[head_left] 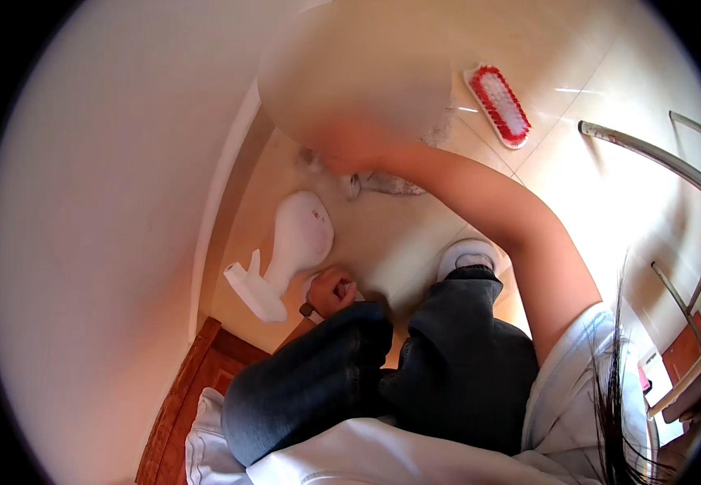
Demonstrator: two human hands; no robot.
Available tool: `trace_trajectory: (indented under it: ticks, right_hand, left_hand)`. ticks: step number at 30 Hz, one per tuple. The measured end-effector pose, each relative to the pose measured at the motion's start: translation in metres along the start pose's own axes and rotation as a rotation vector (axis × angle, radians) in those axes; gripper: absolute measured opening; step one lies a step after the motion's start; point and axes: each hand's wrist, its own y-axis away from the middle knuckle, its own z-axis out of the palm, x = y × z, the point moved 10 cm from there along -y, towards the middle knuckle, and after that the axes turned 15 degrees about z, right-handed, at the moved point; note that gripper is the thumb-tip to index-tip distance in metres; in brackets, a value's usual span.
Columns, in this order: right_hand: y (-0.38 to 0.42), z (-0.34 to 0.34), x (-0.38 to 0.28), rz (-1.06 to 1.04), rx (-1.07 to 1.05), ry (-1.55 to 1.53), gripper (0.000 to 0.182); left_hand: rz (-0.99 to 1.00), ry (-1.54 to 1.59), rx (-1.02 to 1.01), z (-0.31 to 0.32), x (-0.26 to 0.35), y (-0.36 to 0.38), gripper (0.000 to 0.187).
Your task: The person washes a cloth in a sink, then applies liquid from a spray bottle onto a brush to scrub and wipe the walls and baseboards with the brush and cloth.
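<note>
My left hand [332, 291] is beside my left knee, fingers curled in and nothing visible in them, with a dark band at the wrist. Just above it, a white spray bottle [304, 233] lies on its side on the tiled floor. My right arm reaches across to the upper left. My right hand [352, 149] is low by the wall, smeared and partly covered by a blurred round patch, so its fingers and anything in them cannot be made out. A greyish cloth [395, 184] lies on the floor beside and below this hand.
A red and white brush head [500, 107] lies bristles up on the floor [561, 89]. Metal chair legs [650, 152] stand at the right. The white wall [108, 202] rises at the left, with brown wood [205, 368] below. My shoe [468, 255] is near the middle.
</note>
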Motion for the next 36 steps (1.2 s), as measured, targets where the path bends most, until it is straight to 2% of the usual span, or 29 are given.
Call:
trace_trajectory:
  ticks: [2,4,5,7,10,12,14,15,17,18,20,21,23,25,27,29,31,34,35,36]
  right_hand:
    - [0.003,-0.055,0.036,0.439,0.368,0.003,0.025]
    - [0.003,-0.085,0.067,0.715,0.569,-0.007,0.031]
    - [-0.01,-0.085,0.077,0.712,0.567,-0.006,0.031]
    - [-0.008,-0.099,0.105,0.862,0.857,-0.326,0.043]
    - [-0.038,-0.084,0.073,0.846,0.797,-0.446,0.043]
    - [-0.041,-0.056,0.051,0.825,0.877,-0.527,0.037]
    - [-0.039,-0.024,0.032,0.699,0.785,-0.382,0.038]
    - [-0.029,-0.018,0.031,0.706,0.789,-0.382,0.038]
    - [-0.035,0.006,0.016,0.512,0.498,-0.404,0.032]
    - [-0.028,0.007,0.023,0.514,0.499,-0.401,0.032]
    - [-0.025,0.058,-0.027,-0.042,-0.059,-0.052,0.026]
    - [-0.021,0.048,-0.026,-0.042,-0.053,-0.048,0.026]
    - [0.005,0.056,-0.053,-0.341,-0.308,0.218,0.025]
    - [0.003,-0.005,-0.025,-0.147,0.139,0.146,0.028]
    - [-0.003,-0.062,0.037,0.319,0.386,0.052,0.026]
    - [0.009,-0.115,0.103,0.692,0.988,-0.118,0.027]
    - [0.008,-0.133,0.145,0.859,1.098,-0.733,0.043]
    - [-0.011,-0.144,0.115,0.877,1.015,-0.796,0.047]
    - [-0.008,-0.134,0.112,0.875,1.02,-0.799,0.047]
    - [-0.008,-0.136,0.082,0.776,1.048,-0.204,0.052]
  left_hand:
    - [-0.024,-0.004,-0.012,0.002,-0.006,0.005,0.011]
    - [-0.043,-0.003,-0.024,0.003,-0.007,0.006,0.011]
    - [-0.041,0.019,-0.027,0.002,-0.005,0.004,0.011]
    - [-0.036,0.037,-0.028,0.0,-0.007,0.003,0.011]
    - [-0.028,0.042,-0.037,0.002,-0.01,0.007,0.012]
    - [-0.093,0.1,-0.048,0.003,-0.015,0.011,0.012]
    - [-0.092,0.08,-0.052,0.003,-0.015,0.012,0.012]
    - [-0.085,0.058,-0.052,0.002,-0.015,0.012,0.011]
    - [-0.122,0.078,-0.044,0.004,-0.019,0.016,0.011]
    - [-0.16,0.096,-0.031,0.005,-0.023,0.017,0.011]
    - [-0.146,0.086,-0.041,0.006,-0.022,0.017,0.01]
    - [-0.13,0.07,-0.044,0.006,-0.022,0.014,0.01]
    - [-0.134,0.075,-0.035,0.006,-0.022,0.012,0.01]
    - [-0.146,0.08,-0.03,0.004,-0.02,0.014,0.01]
    - [-0.112,0.083,-0.009,0.002,-0.016,0.01,0.01]
    - [-0.125,0.086,-0.014,0.003,-0.015,0.009,0.01]
    - [-0.141,0.085,-0.019,0.003,-0.017,0.01,0.01]
    - [-0.099,0.102,0.008,0.001,-0.018,0.011,0.009]
    - [-0.114,0.122,0.016,0.001,-0.02,0.014,0.008]
    - [-0.133,0.144,0.023,0.0,-0.021,0.017,0.008]
